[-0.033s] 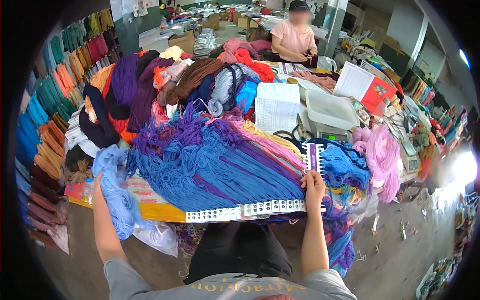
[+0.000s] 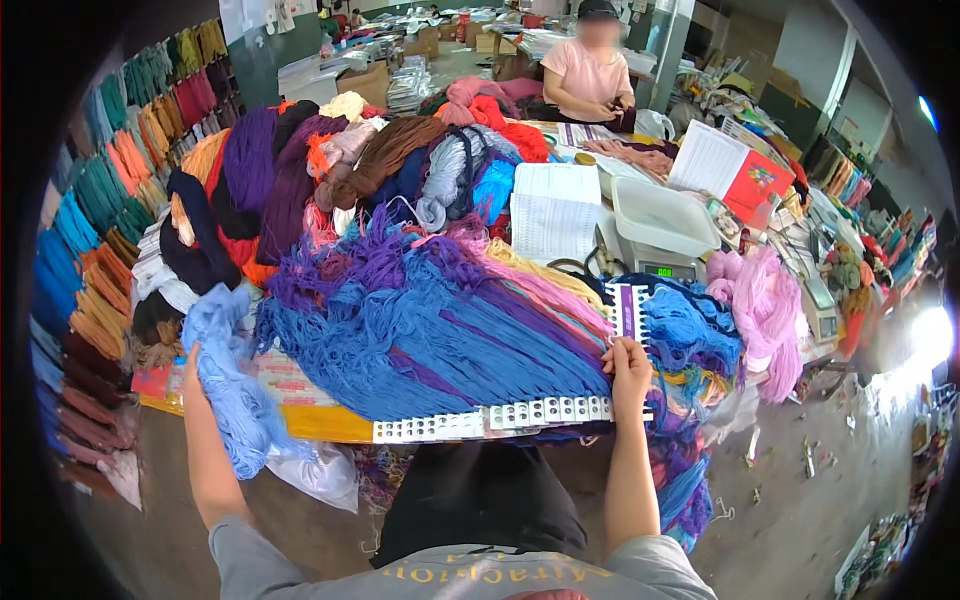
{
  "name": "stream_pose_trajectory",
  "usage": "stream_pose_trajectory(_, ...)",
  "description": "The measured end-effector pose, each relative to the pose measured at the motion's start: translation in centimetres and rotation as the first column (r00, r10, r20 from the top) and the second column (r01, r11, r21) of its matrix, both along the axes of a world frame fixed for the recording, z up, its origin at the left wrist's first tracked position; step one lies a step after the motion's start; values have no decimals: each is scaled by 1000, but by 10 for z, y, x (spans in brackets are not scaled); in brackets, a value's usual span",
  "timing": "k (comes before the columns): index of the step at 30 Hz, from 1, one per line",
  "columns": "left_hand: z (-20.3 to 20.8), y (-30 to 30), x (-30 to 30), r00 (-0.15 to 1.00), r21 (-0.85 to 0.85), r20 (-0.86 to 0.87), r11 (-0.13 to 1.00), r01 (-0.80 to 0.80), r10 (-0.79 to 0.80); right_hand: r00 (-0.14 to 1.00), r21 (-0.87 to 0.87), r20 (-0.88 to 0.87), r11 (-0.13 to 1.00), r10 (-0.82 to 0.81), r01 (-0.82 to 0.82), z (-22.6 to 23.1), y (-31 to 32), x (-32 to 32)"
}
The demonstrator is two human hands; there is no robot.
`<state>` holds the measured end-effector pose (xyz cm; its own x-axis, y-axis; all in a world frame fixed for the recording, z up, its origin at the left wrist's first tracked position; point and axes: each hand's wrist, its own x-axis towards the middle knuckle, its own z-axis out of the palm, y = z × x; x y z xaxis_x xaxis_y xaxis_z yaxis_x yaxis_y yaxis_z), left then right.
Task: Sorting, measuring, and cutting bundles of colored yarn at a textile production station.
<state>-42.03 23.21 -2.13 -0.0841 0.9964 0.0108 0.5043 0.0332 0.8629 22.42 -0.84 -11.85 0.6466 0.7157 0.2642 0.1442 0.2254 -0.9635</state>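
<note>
At the table's left edge my left hand (image 2: 193, 366) is pressed into a hank of light blue yarn (image 2: 235, 400). Most of its fingers are hidden behind the strands, and the hank droops past the table edge. My right hand (image 2: 629, 370) is closed, thumb and fingertips together, at the lower part of a white notched thread card (image 2: 628, 310) with a purple label. The hand covers part of that card. Between my hands spreads a broad fan of blue and purple threads (image 2: 400, 330), fastened along the front to a row of white punched cards (image 2: 430, 428).
Heaped hanks (image 2: 400, 155) lie behind the threads. Beyond them are a printed sheet (image 2: 555, 210), scissors (image 2: 600, 255), and a scale (image 2: 660, 268) bearing a clear plastic tray (image 2: 665, 215). Pink yarn (image 2: 765, 310) sits at right. A co-worker (image 2: 590, 75) stands across the table. Hanks (image 2: 90, 270) hang at left.
The top of the light blue hank has shifted slightly left with my left hand. My right hand keeps nearly the same place at the card.
</note>
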Motion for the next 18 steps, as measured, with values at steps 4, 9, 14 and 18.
stream_pose_trajectory(4, 58, -40, 25, 891, 124, 408, 979, 162, -200, 1000, -10, -22, 1000, -14, 14, 4, -1, 2)
stream_pose_trajectory(9, 109, -25, 30, 542, 163, 815, 979, 120, -202, 1000, 17, -19, 1000, -19, 20, -4, 1, 5)
stream_pose_trajectory(14, 106, -18, 175, 449, 153, 780, 828, 539, -436, 1000, 16, -1, 1000, -23, 23, -4, -2, 5)
stream_pose_trajectory(18, 54, -11, 294, 533, -218, 208, 492, 843, -820, 999, 8, 32, 1000, -25, 24, -3, -7, 8)
